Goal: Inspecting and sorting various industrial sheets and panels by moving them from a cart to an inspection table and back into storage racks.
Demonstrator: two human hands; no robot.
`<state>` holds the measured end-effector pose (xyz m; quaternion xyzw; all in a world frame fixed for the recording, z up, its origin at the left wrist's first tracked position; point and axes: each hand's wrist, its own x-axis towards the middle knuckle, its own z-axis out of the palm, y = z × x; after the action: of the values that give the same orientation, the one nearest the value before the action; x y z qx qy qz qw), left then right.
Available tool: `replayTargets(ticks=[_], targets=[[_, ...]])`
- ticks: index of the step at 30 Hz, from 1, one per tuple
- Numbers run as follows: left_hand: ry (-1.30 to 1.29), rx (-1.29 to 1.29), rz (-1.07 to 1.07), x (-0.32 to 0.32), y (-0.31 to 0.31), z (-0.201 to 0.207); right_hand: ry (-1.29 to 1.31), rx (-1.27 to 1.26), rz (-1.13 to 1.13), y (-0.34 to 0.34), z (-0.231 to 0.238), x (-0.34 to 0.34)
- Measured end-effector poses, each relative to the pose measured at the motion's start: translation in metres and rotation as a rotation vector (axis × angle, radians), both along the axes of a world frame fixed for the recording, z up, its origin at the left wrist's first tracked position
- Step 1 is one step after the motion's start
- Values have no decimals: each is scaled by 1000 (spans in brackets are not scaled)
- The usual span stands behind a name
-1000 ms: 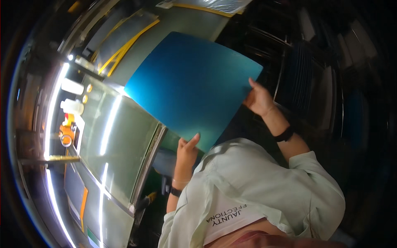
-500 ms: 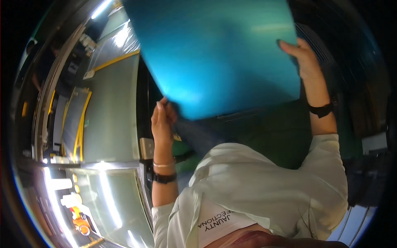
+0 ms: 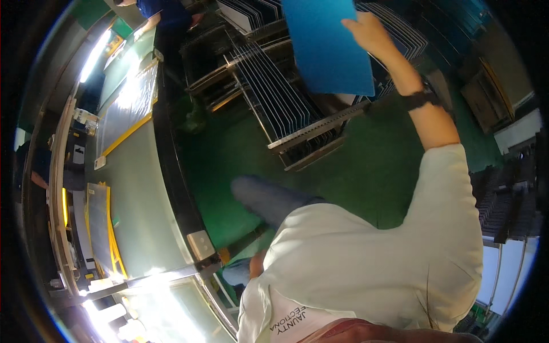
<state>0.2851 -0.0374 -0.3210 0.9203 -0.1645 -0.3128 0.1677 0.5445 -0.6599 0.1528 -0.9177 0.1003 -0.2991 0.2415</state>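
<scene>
My right hand [image 3: 369,33] grips the right edge of a flat blue panel [image 3: 326,54], with the thumb on its near face. The panel hangs at the top of the view, tilted, and its upper end runs out of the picture. Just beyond and left of it stands a metal rack [image 3: 320,128] with several thin upright panels [image 3: 271,86] in slots, the blue panel covering part of it. Of my left arm only a bit of bare skin [image 3: 257,264] shows beside the shirt; the left hand is out of sight.
Along the left runs a long glass-topped table [image 3: 140,194] carrying yellow-edged frames [image 3: 108,228]. A person in dark blue [image 3: 163,14] works at its far end. More slotted panels [image 3: 400,28] stand behind my right hand. The floor [image 3: 366,177] is green; dark stacked racks [image 3: 509,194] stand at right.
The blue panel has moved away from me, toward the rack at the top. My left hand has let go of it and dropped out of view. My right hand still holds it.
</scene>
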Motion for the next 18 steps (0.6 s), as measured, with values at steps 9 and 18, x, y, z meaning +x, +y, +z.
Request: replayTargets(ticks=[9, 18], targets=[[40, -28, 504, -8, -9, -16, 252, -44, 41, 16, -47, 45], [85, 33, 518, -9, -12, -9, 253, -109, 101, 20, -32, 60]])
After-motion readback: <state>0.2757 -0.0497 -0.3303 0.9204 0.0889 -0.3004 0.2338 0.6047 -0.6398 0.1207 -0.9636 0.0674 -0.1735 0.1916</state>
